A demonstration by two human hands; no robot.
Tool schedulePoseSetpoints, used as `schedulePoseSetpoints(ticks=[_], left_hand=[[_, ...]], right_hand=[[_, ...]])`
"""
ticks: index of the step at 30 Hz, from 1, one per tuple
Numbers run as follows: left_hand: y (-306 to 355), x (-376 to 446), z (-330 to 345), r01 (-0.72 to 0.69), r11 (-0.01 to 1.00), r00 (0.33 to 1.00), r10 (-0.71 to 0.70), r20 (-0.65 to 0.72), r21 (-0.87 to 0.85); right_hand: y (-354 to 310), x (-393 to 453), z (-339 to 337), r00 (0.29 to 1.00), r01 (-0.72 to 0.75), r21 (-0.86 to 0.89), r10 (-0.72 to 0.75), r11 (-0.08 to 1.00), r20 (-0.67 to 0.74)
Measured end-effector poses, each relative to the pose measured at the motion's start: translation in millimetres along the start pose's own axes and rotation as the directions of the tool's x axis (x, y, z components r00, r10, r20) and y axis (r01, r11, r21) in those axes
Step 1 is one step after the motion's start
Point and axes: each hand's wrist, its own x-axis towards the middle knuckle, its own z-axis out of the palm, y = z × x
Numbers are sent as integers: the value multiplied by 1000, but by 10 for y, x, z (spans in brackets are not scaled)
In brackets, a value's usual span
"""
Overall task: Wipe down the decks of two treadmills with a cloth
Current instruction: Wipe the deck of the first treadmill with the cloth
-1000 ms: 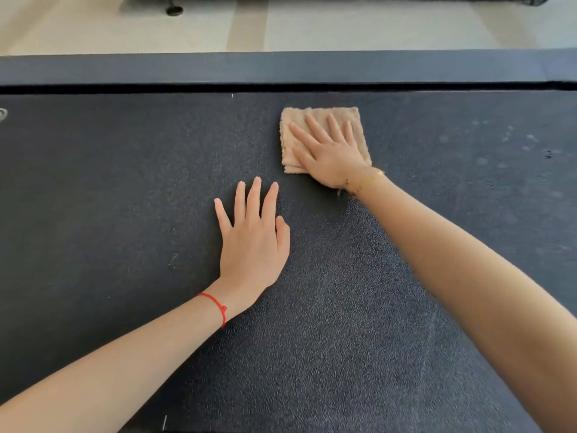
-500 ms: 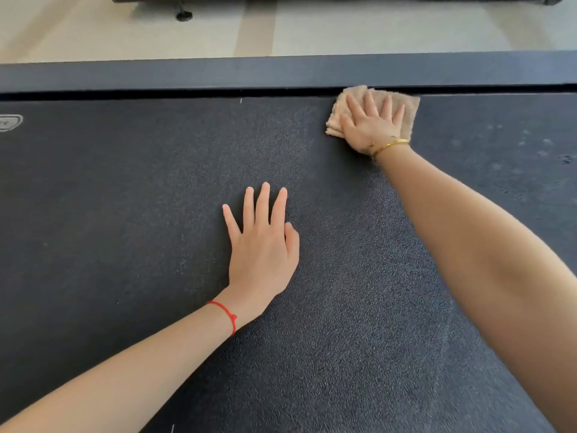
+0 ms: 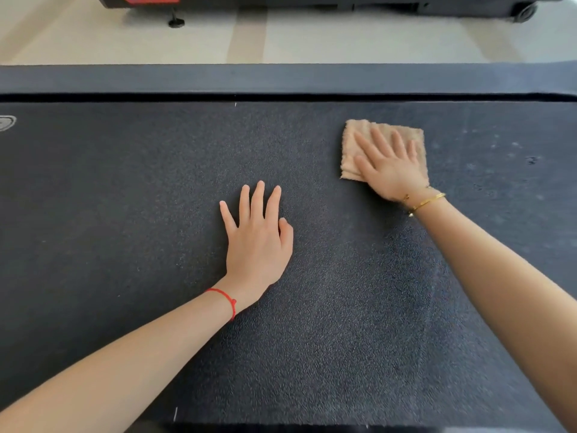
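A dark textured treadmill deck [image 3: 125,214] fills most of the view. A folded beige cloth [image 3: 351,142] lies on it at the upper right. My right hand [image 3: 390,167] presses flat on the cloth with fingers spread, a gold bracelet at the wrist. My left hand [image 3: 257,239] rests flat on the bare belt near the middle, fingers apart, a red string on the wrist. Pale dusty spots [image 3: 512,151] mark the belt to the right of the cloth.
The deck's smooth side rail [image 3: 281,78] runs along the far edge. Beyond it lies pale floor [image 3: 343,35], then the base of another machine [image 3: 312,1] with a red label and a wheel at the top right.
My right hand slid the cloth from the middle up to the far rail and to the right, then back toward me a little. My left hand stayed planted on the belt.
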Motion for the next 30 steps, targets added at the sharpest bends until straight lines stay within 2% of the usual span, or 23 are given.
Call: schedulePoseSetpoints(ticks=[2, 4, 11, 14, 16, 20, 22, 26, 30], left_hand=[[5, 6, 2, 1, 1000, 1000, -1, -4, -14], [6, 5, 4, 4, 1000, 1000, -4, -13, -24], [20, -13, -12, 3, 999, 1000, -3, -22, -32], [-3, -17, -32, -6, 999, 1000, 5, -19, -51], [-17, -18, -42, -8, 998, 1000, 8, -11, -69], [-17, -23, -65, -13, 995, 1000, 13, -3, -99], [-8, -27, -67, -13, 994, 1000, 12, -4, -105], [3, -39, -74, -4, 995, 1000, 5, 9, -99], [-1, -49, -109, -30, 995, 999, 33, 28, -90]], right_hand=[[73, -21, -47, 996, -87, 3, 87, 996, 13], [-27, -147, -31, 996, -86, 18, 86, 996, 33], [-516, -1292, 165, 984, 177, 39, -176, 983, -8], [-470, -1652, 214, 977, 214, 40, -213, 976, -8], [-286, -1672, 188, 990, 143, 40, -142, 989, -16], [13, -1495, 78, 985, -175, 55, 175, 983, 5], [-59, -1518, 72, 980, -197, 53, 196, 979, 19], [-453, -1989, 185, 1000, -4, 48, 2, 999, 29], [-772, -2600, 281, 985, 170, 23, -171, 985, 33]])
